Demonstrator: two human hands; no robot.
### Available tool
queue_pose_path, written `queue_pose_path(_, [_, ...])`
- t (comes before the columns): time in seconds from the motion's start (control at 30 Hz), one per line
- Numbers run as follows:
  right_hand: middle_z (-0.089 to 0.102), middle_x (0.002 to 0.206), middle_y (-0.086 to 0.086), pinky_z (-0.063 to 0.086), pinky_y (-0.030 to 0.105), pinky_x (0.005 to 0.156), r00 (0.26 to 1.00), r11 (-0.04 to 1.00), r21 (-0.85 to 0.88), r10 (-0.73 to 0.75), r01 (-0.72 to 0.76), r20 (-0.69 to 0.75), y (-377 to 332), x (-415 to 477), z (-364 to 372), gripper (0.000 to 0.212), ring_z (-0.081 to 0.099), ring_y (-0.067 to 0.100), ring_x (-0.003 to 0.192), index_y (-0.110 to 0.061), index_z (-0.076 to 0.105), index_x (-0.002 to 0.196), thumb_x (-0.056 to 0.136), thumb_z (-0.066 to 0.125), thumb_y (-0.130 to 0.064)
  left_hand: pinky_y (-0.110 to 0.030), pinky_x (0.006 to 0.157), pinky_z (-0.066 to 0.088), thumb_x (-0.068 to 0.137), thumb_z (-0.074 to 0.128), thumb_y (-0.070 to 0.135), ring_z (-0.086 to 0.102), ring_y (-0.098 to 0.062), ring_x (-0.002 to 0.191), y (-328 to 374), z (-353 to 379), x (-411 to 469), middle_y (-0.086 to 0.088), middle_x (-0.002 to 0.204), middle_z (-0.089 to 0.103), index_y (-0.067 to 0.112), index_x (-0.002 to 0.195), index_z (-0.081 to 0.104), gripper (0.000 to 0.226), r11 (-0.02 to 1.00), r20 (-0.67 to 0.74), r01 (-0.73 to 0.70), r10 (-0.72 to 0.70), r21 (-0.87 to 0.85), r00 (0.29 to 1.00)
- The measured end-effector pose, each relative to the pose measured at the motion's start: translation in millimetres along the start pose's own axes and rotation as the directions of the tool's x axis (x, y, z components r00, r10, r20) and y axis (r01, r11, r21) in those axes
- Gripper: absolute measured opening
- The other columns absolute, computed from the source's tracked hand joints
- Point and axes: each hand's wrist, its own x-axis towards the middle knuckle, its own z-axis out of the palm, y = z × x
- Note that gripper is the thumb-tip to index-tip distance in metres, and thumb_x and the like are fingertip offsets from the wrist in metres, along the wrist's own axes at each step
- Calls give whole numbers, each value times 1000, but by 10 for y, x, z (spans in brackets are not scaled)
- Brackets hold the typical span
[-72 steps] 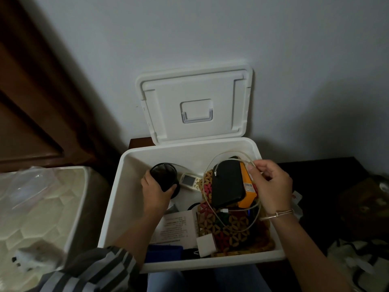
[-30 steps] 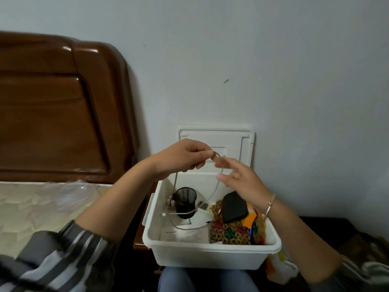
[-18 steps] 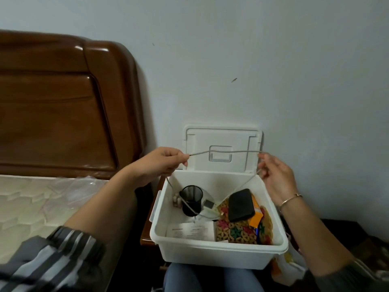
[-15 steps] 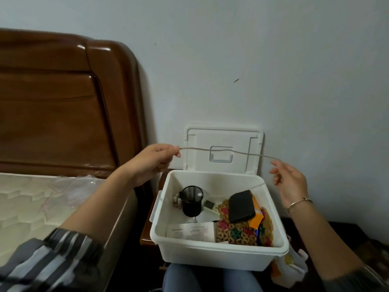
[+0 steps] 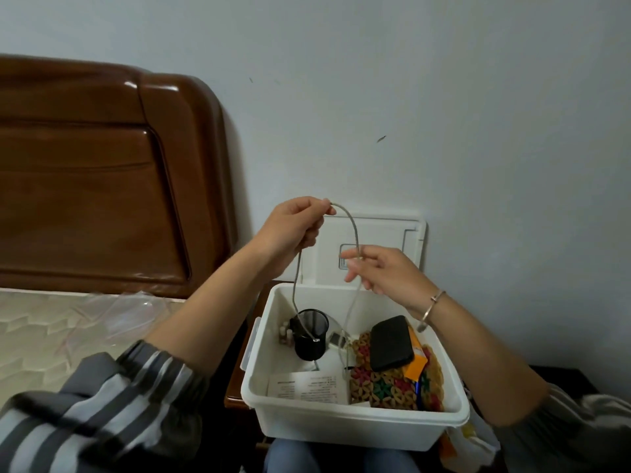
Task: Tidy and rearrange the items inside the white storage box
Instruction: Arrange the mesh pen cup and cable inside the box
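The white storage box rests on my lap, and its lid leans on the wall behind. Above the box my left hand pinches a thin grey-white cable. The cable arches over to my right hand, which pinches it lower down. Both cable ends hang into the box. Inside stand a black mesh cup, a black case on an orange pack, a colourful patterned mat and a printed paper.
A brown wooden headboard and a mattress under clear plastic lie to the left. A wooden nightstand edge shows beside the box. A bag sits low on the right. The grey wall is close behind.
My hands, spread wide with the cable stretched straight between them, have come together. The cable now bends into a loop above the box.
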Motion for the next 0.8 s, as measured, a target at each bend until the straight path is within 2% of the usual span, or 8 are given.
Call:
queue_pose_path(0.1, [70, 77, -1, 44, 15, 50, 999, 999, 15, -33, 32, 20, -135, 141, 86, 18, 53, 3, 56, -14, 69, 105, 93, 57, -23, -17, 52, 36, 95, 60, 25, 40, -7, 53, -65, 60, -21, 8, 59, 48, 17, 76, 71, 23, 997, -22, -17, 19, 81, 1000])
queue_pose_path(0.2, [66, 68, 0, 43, 16, 49, 990, 997, 21, -68, 72, -127, -213, 252, 35, 17, 51, 4, 51, -11, 72, 87, 92, 58, -19, -19, 53, 33, 94, 60, 27, 36, -10, 55, -174, -14, -62, 7, 61, 44, 16, 79, 71, 22, 988, -90, 2, 12, 154, 996])
queue_pose_path(0.3, [61, 60, -1, 37, 15, 44, 969, 953, 280, -51, 120, -243, -308, 353, -111, 19, 45, 5, 45, -11, 67, 74, 91, 62, -18, -18, 52, 32, 95, 58, 31, 35, -10, 56, -310, -134, -150, 7, 69, 47, 17, 88, 73, 21, 969, -102, 59, -35, 241, 994])
queue_pose_path(0.4, [55, 59, -2, 35, 13, 43, 981, 738, 664, 9, 123, -192, -456, 470, -218, 21, 41, 4, 43, -12, 60, 74, 93, 58, -20, -13, 60, 39, 97, 52, 41, 52, -1, 66, -479, -110, -262, 16, 94, 63, 29, 107, 70, 24, 933, 37, 88, -107, 350, 994])
queue_pose_path(0.53, [52, 58, -3, 36, 13, 42, 986, 493, 861, 39, 124, -164, -639, 604, -270, 23, 41, 3, 42, -12, 56, 76, 96, 53, -22, -8, 72, 42, 92, 53, 50, 57, 19, 94, -672, 82, -332, 20, 116, 66, 35, 123, 60, 35, 922, 224, 111, -204, 370, 953])
queue_pose_path(0.6, [52, 56, -3, 35, 12, 41, 970, 410, 892, 62, 191, -236, -693, 644, -354, 24, 41, 2, 41, -12, 55, 76, 97, 51, -22, -9, 73, 42, 95, 53, 47, 59, 14, 92, -752, 132, -329, 16, 112, 70, 30, 118, 63, 31, 918, 261, 112, -223, 381, 939])
queue_pose_path(0.7, [50, 52, -3, 30, 11, 39, 893, 301, 875, 129, 380, -432, -636, 664, -678, 26, 40, 1, 38, -12, 52, 74, 99, 47, -19, -9, 60, 39, 99, 49, 38, 54, 9, 65, -842, 71, -308, 8, 91, 73, 19, 101, 70, 28, 915, 234, 125, -227, 384, 945])
queue_pose_path(0.8, [49, 44, -5, 26, 12, 39, 755, 328, 793, 267, 513, -599, -324, 612, -1117, 29, 37, 1, 35, -14, 48, 72, 100, 44, -17, -11, 54, 35, 99, 50, 38, 45, 2, 55, -882, -151, -289, 8, 71, 64, 22, 86, 72, 30, 888, 169, 164, -257, 431, 951])
